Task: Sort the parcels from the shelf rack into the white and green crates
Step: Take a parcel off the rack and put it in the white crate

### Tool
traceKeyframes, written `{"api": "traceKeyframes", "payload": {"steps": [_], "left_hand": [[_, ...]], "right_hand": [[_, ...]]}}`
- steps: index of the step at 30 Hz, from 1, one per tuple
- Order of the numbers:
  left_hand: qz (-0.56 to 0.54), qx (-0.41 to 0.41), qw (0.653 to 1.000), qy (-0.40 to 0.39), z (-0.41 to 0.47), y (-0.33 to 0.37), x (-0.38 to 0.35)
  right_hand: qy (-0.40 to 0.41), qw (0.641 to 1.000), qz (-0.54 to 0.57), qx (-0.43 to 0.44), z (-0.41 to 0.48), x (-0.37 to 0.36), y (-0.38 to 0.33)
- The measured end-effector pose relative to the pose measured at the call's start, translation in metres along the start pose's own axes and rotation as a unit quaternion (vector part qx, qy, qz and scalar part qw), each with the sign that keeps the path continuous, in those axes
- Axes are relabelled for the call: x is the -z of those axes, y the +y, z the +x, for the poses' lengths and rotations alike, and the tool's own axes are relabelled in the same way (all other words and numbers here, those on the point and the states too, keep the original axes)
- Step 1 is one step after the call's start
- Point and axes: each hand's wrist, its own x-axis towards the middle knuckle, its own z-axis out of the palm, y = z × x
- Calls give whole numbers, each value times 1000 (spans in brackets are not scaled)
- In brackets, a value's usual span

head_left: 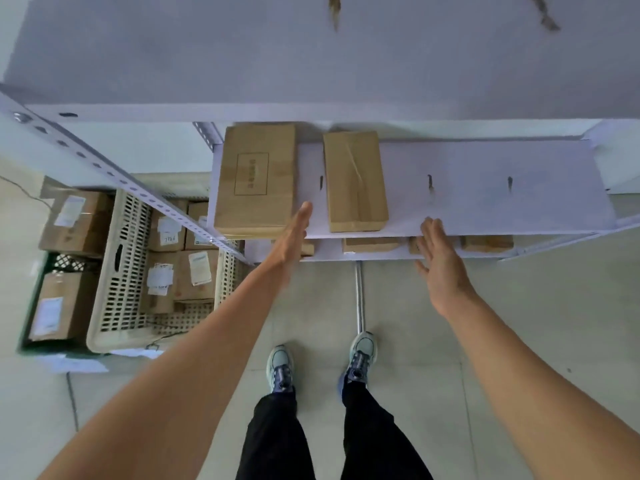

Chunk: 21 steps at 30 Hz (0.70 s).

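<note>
Two brown cardboard parcels lie on the white shelf (485, 195) of the rack: a larger parcel (256, 178) at the left and a narrower parcel (355, 180) beside it. My left hand (292, 237) is stretched out flat, its fingertips at the larger parcel's near right corner. My right hand (441, 261) hovers open at the shelf's front edge, right of the narrower parcel, holding nothing. The white crate (119, 271) on the floor at the left holds several labelled parcels. The green crate (31, 317) further left also holds parcels.
A lower shelf (329, 251) carries more parcels, mostly hidden under the upper one. A perforated metal upright (104, 169) of the rack crosses above the white crate. My feet stand on the tiled floor (519, 306) in front of the rack.
</note>
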Motion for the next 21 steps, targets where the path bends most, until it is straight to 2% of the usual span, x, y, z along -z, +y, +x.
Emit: {"api": "traceKeyframes", "payload": {"steps": [13,21], "left_hand": [[16,35,999,21,162,12,-23],[-5,50,999,13,228,15,-34]], "right_hand": [[-25,995,-83,-49,189,-23,-17],[-49,989,-113,-83,254,-53,-12]]}}
